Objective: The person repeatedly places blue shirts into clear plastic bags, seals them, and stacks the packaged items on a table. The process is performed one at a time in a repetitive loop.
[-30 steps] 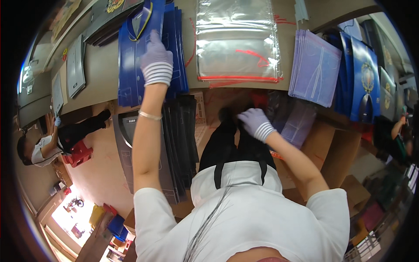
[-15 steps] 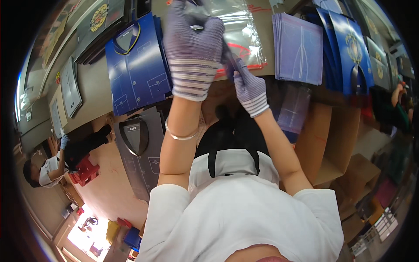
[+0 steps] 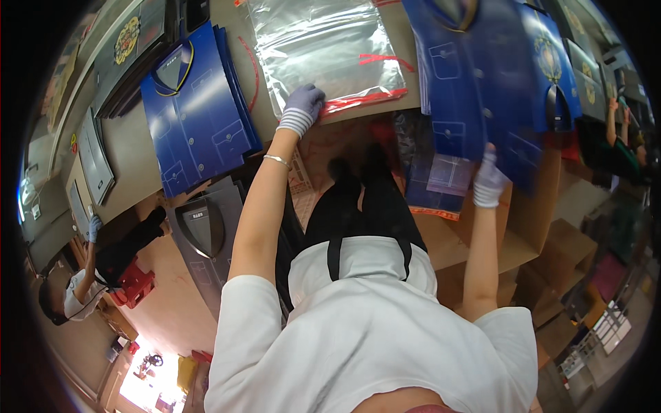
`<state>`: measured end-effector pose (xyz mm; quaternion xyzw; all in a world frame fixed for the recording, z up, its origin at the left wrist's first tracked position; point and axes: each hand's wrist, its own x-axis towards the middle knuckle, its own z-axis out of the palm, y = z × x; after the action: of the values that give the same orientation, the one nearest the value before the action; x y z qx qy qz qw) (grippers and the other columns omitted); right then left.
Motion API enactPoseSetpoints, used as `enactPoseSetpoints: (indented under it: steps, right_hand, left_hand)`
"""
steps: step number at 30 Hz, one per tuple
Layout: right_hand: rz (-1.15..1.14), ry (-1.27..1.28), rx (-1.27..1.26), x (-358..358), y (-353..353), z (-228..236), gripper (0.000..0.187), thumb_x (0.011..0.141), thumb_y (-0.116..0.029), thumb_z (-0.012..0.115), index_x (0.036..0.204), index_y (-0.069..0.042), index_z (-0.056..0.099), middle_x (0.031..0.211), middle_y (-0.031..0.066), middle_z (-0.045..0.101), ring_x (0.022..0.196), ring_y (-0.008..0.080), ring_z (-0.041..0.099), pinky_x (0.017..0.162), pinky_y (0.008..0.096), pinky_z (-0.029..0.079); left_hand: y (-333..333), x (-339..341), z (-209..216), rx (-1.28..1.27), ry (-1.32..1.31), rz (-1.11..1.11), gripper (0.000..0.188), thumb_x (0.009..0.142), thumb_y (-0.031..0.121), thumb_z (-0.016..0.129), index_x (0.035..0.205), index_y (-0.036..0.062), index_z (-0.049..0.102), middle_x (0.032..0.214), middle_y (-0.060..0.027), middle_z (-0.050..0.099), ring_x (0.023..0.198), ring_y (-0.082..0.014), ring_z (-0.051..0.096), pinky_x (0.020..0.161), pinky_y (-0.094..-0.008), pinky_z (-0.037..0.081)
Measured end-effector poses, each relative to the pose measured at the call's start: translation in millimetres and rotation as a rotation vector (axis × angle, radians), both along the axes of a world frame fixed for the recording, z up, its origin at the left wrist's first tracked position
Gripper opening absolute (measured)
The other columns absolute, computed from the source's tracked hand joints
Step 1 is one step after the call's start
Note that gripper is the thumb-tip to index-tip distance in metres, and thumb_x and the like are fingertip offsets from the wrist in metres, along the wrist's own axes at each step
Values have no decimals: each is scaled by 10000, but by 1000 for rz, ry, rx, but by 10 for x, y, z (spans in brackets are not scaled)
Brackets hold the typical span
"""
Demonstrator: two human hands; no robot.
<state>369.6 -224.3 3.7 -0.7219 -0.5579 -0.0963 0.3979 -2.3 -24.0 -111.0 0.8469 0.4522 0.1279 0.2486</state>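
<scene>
My right hand (image 3: 490,184), in a purple glove with a white striped cuff, grips the lower edge of a large blue card printed like a jacket (image 3: 468,89). The card is smeared by motion and hangs over the table's right front edge, with my thumb on its face. My left hand (image 3: 301,110), gloved alike, has its fingers curled at the near left corner of a clear plastic bag (image 3: 323,55) with a red strip. That bag lies on top of a stack of bags. What the left fingertips pinch is partly hidden.
More blue jacket-printed cards (image 3: 200,113) lie at the left of the table, with black ones (image 3: 131,48) beyond. Grey ones (image 3: 206,234) stand below the edge. A cardboard box (image 3: 530,213) stands at the right. Another person (image 3: 86,275) works at far left.
My hands have parted. The left has come down to the bag's near edge, while the right has swung to the right with the blue card, now over the stack there.
</scene>
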Motion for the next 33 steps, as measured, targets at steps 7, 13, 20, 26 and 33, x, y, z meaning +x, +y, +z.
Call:
enactPoseSetpoints:
  steps: [7, 13, 20, 26, 33]
  right_hand:
    - [-71, 351, -216, 139, -1301, 413, 315, 841, -159, 620, 1074, 50, 586, 995, 113, 641, 805, 172, 604, 718, 262, 479]
    - [53, 374, -598, -662, -1468, 677, 336, 856, -77, 556, 1187, -20, 534, 1046, 118, 634, 904, 171, 614, 766, 254, 469]
    - [192, 367, -556, -798, -1281, 389, 359, 831, -48, 568, 1186, -17, 527, 1013, 98, 636, 855, 173, 613, 766, 271, 463]
    - [-1, 1399, -431, -27, -1097, 1183, 512, 701, -185, 676, 1130, 36, 506, 1020, 113, 581, 855, 231, 590, 811, 331, 465]
    - [-127, 1519, -655, -145, -1144, 1298, 320, 671, -129, 618, 956, 8, 567, 858, 74, 600, 712, 171, 580, 700, 270, 488]
  left_hand:
    - [235, -72, -99, -514, -345, 394, 200, 791, 159, 600, 877, -15, 647, 736, -50, 645, 654, -111, 564, 647, -251, 471]
    - [388, -26, 99, -693, -282, 465, 258, 748, 237, 628, 843, 0, 671, 668, -43, 628, 566, -112, 545, 560, -258, 467]
    - [559, -227, 954, -325, -879, 628, 193, 788, 183, 648, 871, 11, 677, 748, -35, 643, 667, -98, 561, 638, -225, 449]
    - [419, -305, 1086, -261, -661, 465, 194, 766, 181, 678, 864, 13, 680, 748, -55, 653, 685, -97, 569, 654, -229, 458]
    - [100, -115, 910, -300, -593, 481, 200, 752, 185, 695, 860, 19, 665, 753, -57, 639, 678, -108, 565, 658, -251, 467]
